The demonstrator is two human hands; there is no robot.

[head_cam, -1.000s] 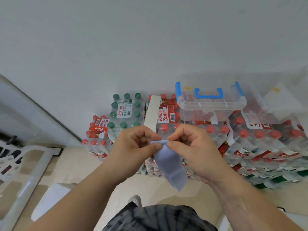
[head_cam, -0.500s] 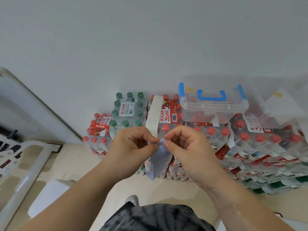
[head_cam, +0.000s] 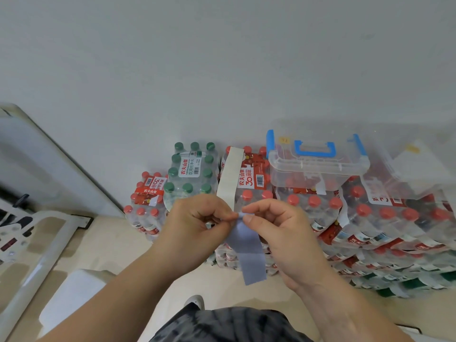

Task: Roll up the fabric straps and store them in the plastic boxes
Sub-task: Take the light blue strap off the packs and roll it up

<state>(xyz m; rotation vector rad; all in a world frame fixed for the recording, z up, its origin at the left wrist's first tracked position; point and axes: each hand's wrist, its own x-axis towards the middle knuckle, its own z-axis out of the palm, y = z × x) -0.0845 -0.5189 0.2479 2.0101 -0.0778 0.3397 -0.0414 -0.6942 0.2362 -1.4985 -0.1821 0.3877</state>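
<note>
The rolling has barely begun. The left hand [head_cam: 197, 225] and right hand [head_cam: 278, 233] meet in front of the person. Each has its fingers curled and pinches the top end of the blue strap [head_cam: 249, 253] between thumb and fingertips. Only a small fold shows at that end (hardly a first turn, as far as I can judge), and the rest of the strap hangs loose and flat below the hands.

A white strap [head_cam: 230, 178] lies unrolled over the bottle packs [head_cam: 320, 206] just beyond the hands, so at least that one is left to do. The box [head_cam: 318, 164] with the blue handle sits on top of the packs with its lid on. I cannot tell whether it holds any rolled straps. A second box [head_cam: 414, 166] to its right is too blurred to read. I judge that rolling, opening a box and storing all remain.
</note>
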